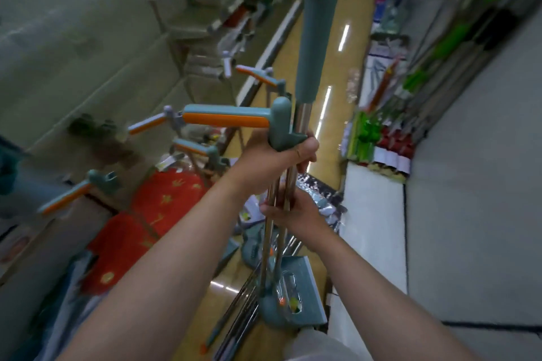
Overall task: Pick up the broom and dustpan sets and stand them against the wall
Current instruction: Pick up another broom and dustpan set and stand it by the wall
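I hold one broom and dustpan set upright in the middle of the view: steel poles, teal grips, orange tips. My left hand grips the poles just under the teal dustpan handle, which sticks out to the left. Lower down, my right hand grips the same poles. The teal dustpan hangs at the bottom near the floor. Several more sets with teal and orange handles lean at the left.
A narrow shop aisle with a shiny yellowish floor runs ahead. Shelves of goods line the left; red packages lie low at the left. More steel poles lie on the floor. A white wall with mops and brooms stands right.
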`<state>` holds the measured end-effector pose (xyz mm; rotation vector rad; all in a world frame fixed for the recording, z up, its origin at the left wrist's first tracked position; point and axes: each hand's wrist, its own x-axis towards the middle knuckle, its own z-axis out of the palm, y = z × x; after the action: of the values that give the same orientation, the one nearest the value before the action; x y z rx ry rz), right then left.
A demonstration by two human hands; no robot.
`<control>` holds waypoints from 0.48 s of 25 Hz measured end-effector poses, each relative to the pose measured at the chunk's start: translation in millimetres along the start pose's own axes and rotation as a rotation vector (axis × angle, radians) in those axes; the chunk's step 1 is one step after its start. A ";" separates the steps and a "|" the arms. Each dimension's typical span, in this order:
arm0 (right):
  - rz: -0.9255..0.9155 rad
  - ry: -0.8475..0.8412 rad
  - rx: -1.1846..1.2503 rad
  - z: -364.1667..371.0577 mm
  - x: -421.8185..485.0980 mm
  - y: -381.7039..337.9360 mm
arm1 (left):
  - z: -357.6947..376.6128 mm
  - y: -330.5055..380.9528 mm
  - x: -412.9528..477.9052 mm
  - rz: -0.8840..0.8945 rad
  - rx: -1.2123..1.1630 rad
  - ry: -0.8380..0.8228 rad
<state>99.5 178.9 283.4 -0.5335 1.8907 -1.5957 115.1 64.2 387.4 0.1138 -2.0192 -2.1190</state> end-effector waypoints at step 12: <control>0.167 0.788 0.096 -93.8 -120.6 41.1 | 180.4 -15.8 2.9 -0.031 -0.057 -0.706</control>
<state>128.7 334.1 274.8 0.3560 2.2936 -1.9304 74.5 240.6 382.2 -0.7118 -2.2896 -2.4632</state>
